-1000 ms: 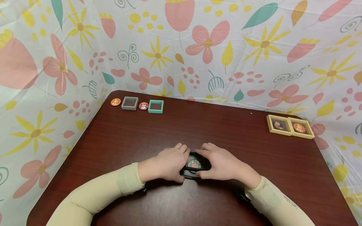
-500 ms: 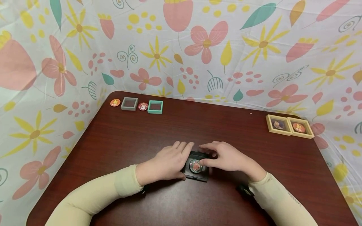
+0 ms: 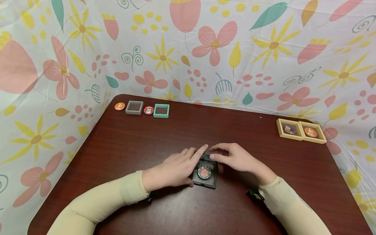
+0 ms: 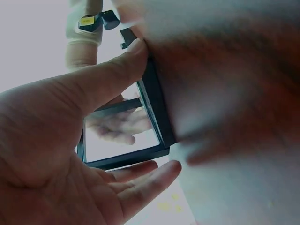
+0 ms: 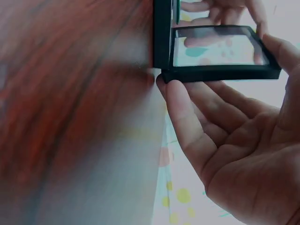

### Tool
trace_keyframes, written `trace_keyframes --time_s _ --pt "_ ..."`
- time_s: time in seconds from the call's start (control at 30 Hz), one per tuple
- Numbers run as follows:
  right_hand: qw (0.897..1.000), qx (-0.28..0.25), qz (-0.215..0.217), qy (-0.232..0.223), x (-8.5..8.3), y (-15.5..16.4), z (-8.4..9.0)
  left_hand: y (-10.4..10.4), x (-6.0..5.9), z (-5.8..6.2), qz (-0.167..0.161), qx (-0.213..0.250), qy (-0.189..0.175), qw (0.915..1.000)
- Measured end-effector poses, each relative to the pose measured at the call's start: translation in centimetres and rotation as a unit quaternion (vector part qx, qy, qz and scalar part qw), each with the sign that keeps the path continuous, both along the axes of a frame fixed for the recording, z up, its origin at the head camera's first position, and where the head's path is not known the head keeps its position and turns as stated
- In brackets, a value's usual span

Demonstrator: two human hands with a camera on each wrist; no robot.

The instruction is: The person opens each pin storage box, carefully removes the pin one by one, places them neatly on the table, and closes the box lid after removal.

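Observation:
A black hinged display frame (image 3: 205, 185) with clear film lies opened out on the table, a round dark-rimmed badge (image 3: 204, 172) with a red picture on its near half. My left hand (image 3: 176, 166) spans that half, thumb at the near edge, fingers reaching to the far side. Between thumb and fingers, my right hand (image 3: 235, 158) holds the other half (image 5: 225, 73), which stands up from the hinge in the right wrist view. Through its film the left wrist view shows the right hand's fingers (image 4: 124, 138).
At the back left lie an orange badge (image 3: 119, 106), a grey frame (image 3: 134, 112), a red badge (image 3: 148, 110) and a teal frame (image 3: 161, 115). Two cream frames (image 3: 302, 139) with badges sit at the back right. A floral cloth (image 3: 188, 49) hangs behind the table (image 3: 235, 209).
The frame's lid has swung back from over the badge. My right hand has left the badge's edge and moved toward the far half. The left hand stays beside the frame, index finger now stretched farther.

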State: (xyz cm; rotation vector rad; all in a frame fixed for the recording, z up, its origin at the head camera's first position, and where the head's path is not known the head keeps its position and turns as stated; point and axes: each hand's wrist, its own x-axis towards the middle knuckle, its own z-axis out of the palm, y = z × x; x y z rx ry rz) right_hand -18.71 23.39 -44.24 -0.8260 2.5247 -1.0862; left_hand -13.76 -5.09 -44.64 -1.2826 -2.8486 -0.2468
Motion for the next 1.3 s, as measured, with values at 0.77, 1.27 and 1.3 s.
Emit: trace_keyframes --time_s 0.77,1.27,1.3 --pt "0.997 0.017 -0.007 0.075 1.2 0.8 0.1 0.0 -0.9 -0.1 0.037 0.012 -0.094 0.9948" --pt "0.978 0.077 0.025 0.193 4.9 0.8 -0.2 0.0 -0.7 0.0 0.039 0.005 -0.084 0.9957" --pt "0.978 0.083 0.028 0.190 5.0 0.7 -0.2 0.0 -0.7 0.0 0.039 0.005 -0.083 0.9958"
